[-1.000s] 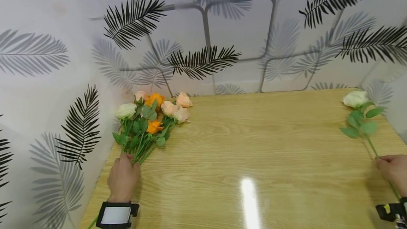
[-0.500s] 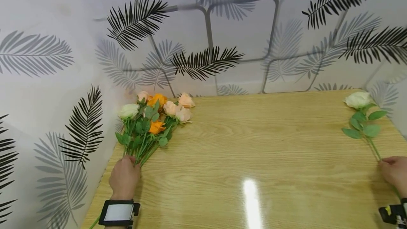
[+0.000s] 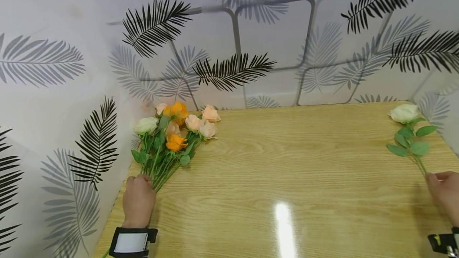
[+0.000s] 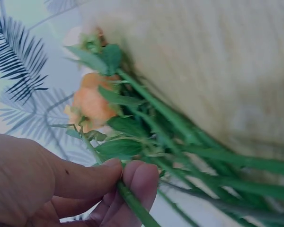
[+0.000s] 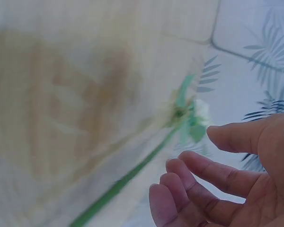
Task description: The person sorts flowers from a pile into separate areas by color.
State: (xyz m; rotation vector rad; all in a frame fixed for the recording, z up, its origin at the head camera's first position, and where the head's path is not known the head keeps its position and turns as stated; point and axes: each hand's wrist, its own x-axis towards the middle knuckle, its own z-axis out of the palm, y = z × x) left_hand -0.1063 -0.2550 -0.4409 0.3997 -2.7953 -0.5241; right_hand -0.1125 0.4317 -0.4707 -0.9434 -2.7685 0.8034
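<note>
My left hand (image 3: 139, 202) is at the stems of a bunch of roses (image 3: 176, 142) with white, peach and orange heads on the left of the table. In the left wrist view, its thumb and fingers pinch one green stem (image 4: 132, 202); an orange rose (image 4: 92, 101) shows beyond, and other stems lie alongside. My right hand (image 3: 444, 194), partly cut off by the head view's edge, is beside a single white rose (image 3: 405, 113) lying at the far right. In the right wrist view, its fingers are parted and the stem (image 5: 125, 182) runs free of them.
The wooden table (image 3: 287, 158) spans the middle between the two hands. White wall covering (image 3: 265, 47) with leaf prints stands along its back and left edges. A bright reflection lies near the front.
My right hand has let go of the white rose's stem and parted its fingers. Leaves over the middle of the bunch have shifted, showing more of the orange and peach heads.
</note>
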